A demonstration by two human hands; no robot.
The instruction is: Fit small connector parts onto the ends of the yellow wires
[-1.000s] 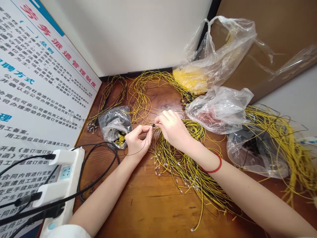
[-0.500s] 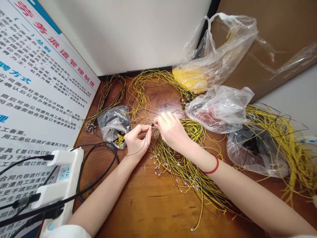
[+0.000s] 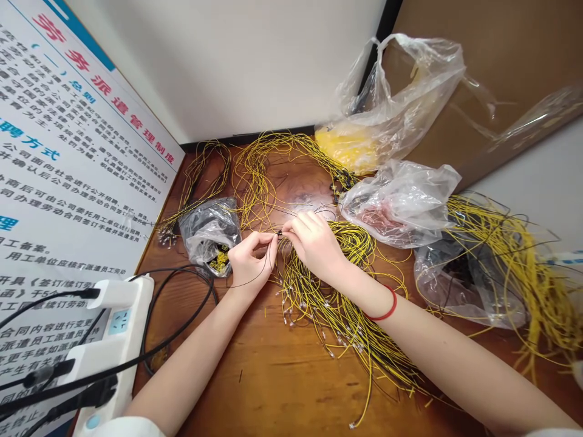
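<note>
My left hand (image 3: pixel 252 260) is closed in a pinch, its thumb and forefinger at a small black connector (image 3: pixel 279 233). From the other side, the fingertips of my right hand (image 3: pixel 314 246) pinch at the same connector; its exact shape is too small to make out. A thin black wire (image 3: pixel 255 281) loops below my left hand and across its wrist. Beneath and beside my right hand lies a thick bundle of yellow and black wires (image 3: pixel 350 315), with small pale ends fanned towards the front.
A grey plastic bag (image 3: pixel 204 215) with yellow and black parts stands to the left. Clear bags hold yellow pieces (image 3: pixel 348 149) and reddish pieces (image 3: pixel 380 215). More wire bundles lie behind (image 3: pixel 255 176) and at right (image 3: pixel 542 291). A power strip (image 3: pixel 132 328) with black cables sits front left.
Both hands stay pinched together at the black connector, with only slight finger movement. The whole view has shifted a little.
</note>
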